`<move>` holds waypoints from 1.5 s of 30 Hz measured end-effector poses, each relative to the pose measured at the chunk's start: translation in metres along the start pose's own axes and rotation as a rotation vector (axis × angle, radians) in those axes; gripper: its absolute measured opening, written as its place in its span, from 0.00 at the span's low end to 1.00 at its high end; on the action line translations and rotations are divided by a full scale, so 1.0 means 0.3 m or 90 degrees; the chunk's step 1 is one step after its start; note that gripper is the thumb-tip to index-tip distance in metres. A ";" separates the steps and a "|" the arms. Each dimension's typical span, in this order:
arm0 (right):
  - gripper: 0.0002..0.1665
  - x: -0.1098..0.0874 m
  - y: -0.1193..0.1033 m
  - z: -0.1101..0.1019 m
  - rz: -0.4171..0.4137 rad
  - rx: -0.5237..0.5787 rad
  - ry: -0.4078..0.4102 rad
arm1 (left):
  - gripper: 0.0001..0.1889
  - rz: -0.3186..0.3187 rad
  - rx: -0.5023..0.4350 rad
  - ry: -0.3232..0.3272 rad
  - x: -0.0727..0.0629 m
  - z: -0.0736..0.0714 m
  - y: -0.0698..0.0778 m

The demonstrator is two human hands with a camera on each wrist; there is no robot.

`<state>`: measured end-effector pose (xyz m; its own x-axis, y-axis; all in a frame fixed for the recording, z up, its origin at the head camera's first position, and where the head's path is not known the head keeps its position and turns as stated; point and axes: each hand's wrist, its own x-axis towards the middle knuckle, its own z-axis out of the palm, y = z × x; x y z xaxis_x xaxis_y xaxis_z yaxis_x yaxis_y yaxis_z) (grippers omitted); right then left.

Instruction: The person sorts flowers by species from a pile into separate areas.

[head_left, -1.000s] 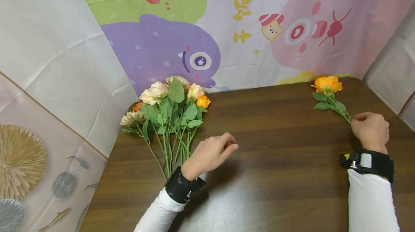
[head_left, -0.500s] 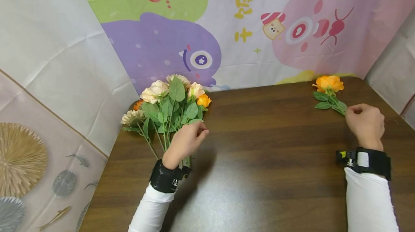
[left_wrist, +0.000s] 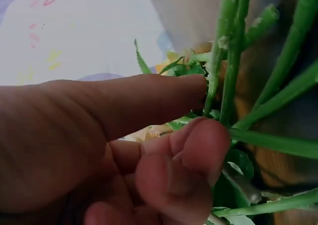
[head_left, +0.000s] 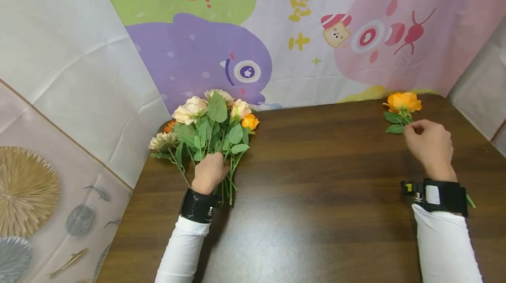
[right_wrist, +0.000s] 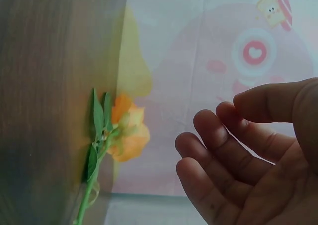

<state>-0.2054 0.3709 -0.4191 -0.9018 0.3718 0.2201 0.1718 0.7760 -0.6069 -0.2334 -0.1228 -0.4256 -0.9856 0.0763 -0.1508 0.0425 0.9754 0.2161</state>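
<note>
At the left of the table lies a bunch of artificial flowers [head_left: 190, 110], cream, peach and orange, with green leaves. My left hand [head_left: 209, 173] is among their stems. In the left wrist view its thumb [left_wrist: 164, 98] reaches one green stem [left_wrist: 231, 61], and the other fingers bend loosely below, with a gap between. A single orange flower [head_left: 403, 102] lies at the far right. My right hand [head_left: 431, 146] hovers over its stem, hiding much of it. The right wrist view shows the right fingers [right_wrist: 211, 128] loosely bent, holding nothing, apart from that flower.
Both flower groups lie on a brown wooden table [head_left: 308, 177]. A printed cartoon cloth [head_left: 300, 67] hangs along its back edge, and pale patterned cloth [head_left: 79, 98] hangs at the left side. Each wrist wears a black strap with a camera.
My left hand has moved left and in among the bunch's stems. My right hand has shifted left and slightly forward along the single flower, whose bloom stays about where it was.
</note>
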 end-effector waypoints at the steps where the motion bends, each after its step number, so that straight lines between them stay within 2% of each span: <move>1: 0.25 0.000 -0.003 0.002 -0.004 0.001 -0.001 | 0.14 -0.003 0.003 0.004 0.004 0.005 -0.003; 9: 0.24 -0.003 -0.030 0.013 -0.027 0.000 -0.006 | 0.10 -0.023 0.022 0.027 0.020 0.027 -0.012; 14: 0.23 -0.008 -0.040 0.022 -0.039 0.004 -0.011 | 0.09 -0.012 0.021 0.046 0.021 0.034 -0.013; 18: 0.22 -0.007 -0.050 0.027 -0.055 0.006 -0.007 | 0.10 0.006 -0.011 0.053 0.024 0.027 -0.014; 20: 0.22 -0.006 -0.057 0.029 -0.063 0.006 -0.009 | 0.11 0.020 -0.032 0.057 0.023 0.020 -0.013; 26: 0.21 -0.009 -0.070 0.039 -0.085 0.005 -0.018 | 0.09 0.077 -0.060 0.109 0.009 0.001 -0.012; 32: 0.21 -0.013 -0.076 0.053 -0.100 0.002 -0.034 | 0.06 0.098 -0.080 0.132 -0.008 -0.005 -0.005; 35: 0.20 -0.017 -0.089 0.055 -0.118 0.003 -0.032 | 0.07 0.125 -0.107 0.155 -0.014 -0.012 0.004; 40: 0.16 -0.025 -0.132 0.063 -0.179 0.017 -0.018 | 0.11 0.201 -0.168 0.225 -0.018 -0.025 0.030; 45: 0.13 -0.044 -0.186 0.078 -0.211 0.042 -0.044 | 0.06 0.262 -0.220 0.288 -0.029 -0.034 0.065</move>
<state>-0.2122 0.3109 -0.4060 -0.9293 0.0678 0.3630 -0.1590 0.8137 -0.5591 -0.2258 -0.1067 -0.4104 -0.8754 0.2586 0.4085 0.4458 0.7588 0.4749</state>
